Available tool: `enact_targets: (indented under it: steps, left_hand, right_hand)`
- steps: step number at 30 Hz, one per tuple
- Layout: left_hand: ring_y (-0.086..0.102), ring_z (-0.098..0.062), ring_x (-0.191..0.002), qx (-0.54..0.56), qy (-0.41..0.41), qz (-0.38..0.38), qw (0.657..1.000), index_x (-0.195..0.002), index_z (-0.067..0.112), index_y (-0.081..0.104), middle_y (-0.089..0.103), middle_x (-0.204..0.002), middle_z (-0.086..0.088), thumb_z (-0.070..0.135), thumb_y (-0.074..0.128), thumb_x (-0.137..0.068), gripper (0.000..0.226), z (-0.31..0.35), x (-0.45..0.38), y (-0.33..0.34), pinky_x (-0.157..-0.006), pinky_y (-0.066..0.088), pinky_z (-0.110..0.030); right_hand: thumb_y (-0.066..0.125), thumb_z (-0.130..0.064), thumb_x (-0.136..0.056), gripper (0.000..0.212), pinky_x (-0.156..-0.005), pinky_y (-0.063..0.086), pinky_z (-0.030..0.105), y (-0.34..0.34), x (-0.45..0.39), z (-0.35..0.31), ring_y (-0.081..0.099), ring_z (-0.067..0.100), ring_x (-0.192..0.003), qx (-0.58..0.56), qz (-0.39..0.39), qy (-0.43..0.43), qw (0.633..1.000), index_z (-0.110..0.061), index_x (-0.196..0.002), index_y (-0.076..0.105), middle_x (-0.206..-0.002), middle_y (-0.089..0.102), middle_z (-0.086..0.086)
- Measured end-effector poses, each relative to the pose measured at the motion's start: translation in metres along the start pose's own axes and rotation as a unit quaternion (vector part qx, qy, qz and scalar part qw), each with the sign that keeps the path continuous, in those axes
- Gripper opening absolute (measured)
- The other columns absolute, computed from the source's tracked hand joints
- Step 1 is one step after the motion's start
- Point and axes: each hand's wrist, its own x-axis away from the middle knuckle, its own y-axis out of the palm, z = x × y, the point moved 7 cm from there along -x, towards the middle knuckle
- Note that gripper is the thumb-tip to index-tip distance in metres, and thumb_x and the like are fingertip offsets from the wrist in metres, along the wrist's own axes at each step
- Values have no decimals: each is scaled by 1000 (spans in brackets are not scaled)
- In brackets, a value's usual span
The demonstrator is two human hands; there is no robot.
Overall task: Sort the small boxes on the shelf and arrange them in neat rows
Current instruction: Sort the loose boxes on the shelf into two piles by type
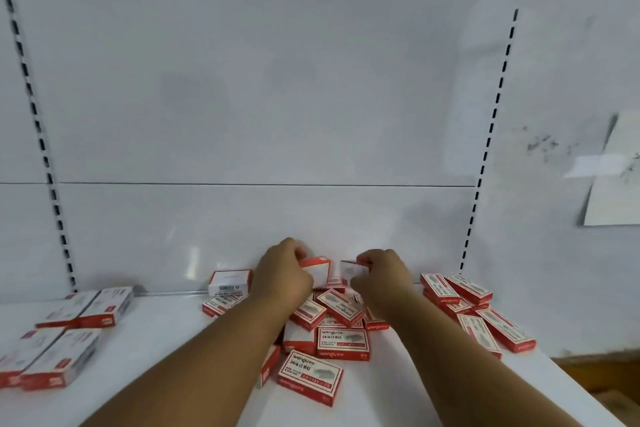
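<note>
At the shelf's (166, 329) back edge, the left hand (284, 276) and right hand (381, 276) each pinched a small box (320, 270) from the pile (332, 329), seemingly mid-sorting; next, each needed setting squarely into a row.

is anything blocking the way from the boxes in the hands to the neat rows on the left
Nothing visible does. The left hand and right hand each hold a box above the pile; bare shelf lies before the rows.

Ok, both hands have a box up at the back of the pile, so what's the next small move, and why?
Probably carry both boxes left and set them beside the tidy group. The left hand grips one small box, the right hand pinches another, both lifted over the jumbled pile, while the boxes at the shelf's left already lie side by side.
</note>
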Motion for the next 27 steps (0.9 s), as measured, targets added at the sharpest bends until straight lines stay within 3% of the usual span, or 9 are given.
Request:
enact_targets:
  steps: [2, 4, 6, 8, 10, 18, 21, 24, 27]
  left_hand:
    - [60, -6, -84, 58, 10, 28, 998, -91, 35, 56, 64, -100, 11, 3, 67, -76, 36, -1, 2, -7, -65, 52, -25]
    - [60, -5, -88, 131, -3, 48, 990, -95, 38, 55, 64, -107, 11, 5, 68, -82, 37, -4, 5, -14, -57, 47, -16]
    - [62, -14, -100, 241, -53, 67, 967, -102, 40, 56, 63, -114, 8, 8, 64, -89, 36, -11, 11, -23, -60, 54, -21]
    - [65, -24, -102, 388, -124, 72, 910, -104, 37, 61, 66, -113, 3, 7, 59, -93, 32, -22, 22, -26, -69, 61, -38]
    - [71, -28, -93, 512, -169, 70, 839, -102, 31, 67, 72, -103, -5, 1, 53, -94, 34, -28, 35, -29, -68, 61, -43]
    - [70, -29, -61, 692, -238, 71, 677, -92, 11, 78, 74, -80, -21, -5, 50, -93, 32, -50, 89, -82, -47, 54, -28]
    - [70, -30, -66, 739, -223, 72, 632, -90, -1, 73, 70, -91, -23, 12, 71, -85, 14, -65, 98, -114, -58, 59, -32]
    - [72, -31, -74, 761, -169, 29, 626, -81, 0, 76, 73, -86, -20, 16, 83, -64, 24, -85, 100, -146, -77, 59, -39]
    - [71, -39, -88, 766, -162, 3, 622, -87, 3, 77, 73, -95, -23, 7, 79, -65, 22, -114, 105, -173, -79, 59, -41]
  right_hand:
    - [64, -11, -80, 33, -51, 55, 26, -7, 7, 1, 69, 15, -68, -105, 23, 12, 994, -19, -112, 68, -94, 69, -1]
    - [63, -6, -82, 25, -59, 62, 41, -9, 15, -1, 73, 21, -66, -265, 17, 45, 963, -18, -104, 67, -87, 72, 3]
    - [63, -2, -86, 19, -62, 61, 49, -5, 24, -8, 74, 28, -68, -389, -14, 70, 919, -14, -101, 63, -87, 73, 9]
    - [62, -2, -89, 15, -58, 61, 41, 4, 33, -18, 74, 29, -69, -459, -61, 78, 883, -9, -102, 62, -85, 74, 11]
    - [62, -1, -90, 17, -60, 60, 38, 14, 43, -30, 74, 30, -73, -513, -100, 83, 849, -6, -105, 62, -94, 73, 16]
    - [62, 2, -90, 35, -64, 60, 39, 41, 82, -92, 72, 28, -83, -556, -140, 2, 819, -23, -114, 59, -102, 68, 7]
    - [63, 5, -88, 38, -65, 60, 37, 58, 96, -124, 73, 26, -84, -556, -144, -18, 819, -25, -109, 61, -99, 70, 6]
    - [62, 4, -88, 35, -75, 60, 42, 83, 110, -150, 70, 32, -93, -564, -147, -12, 812, -24, -108, 62, -102, 70, 10]
    - [64, 2, -88, 35, -59, 58, 26, 107, 122, -175, 73, 15, -75, -524, -123, -34, 842, -26, -108, 63, -89, 72, -4]
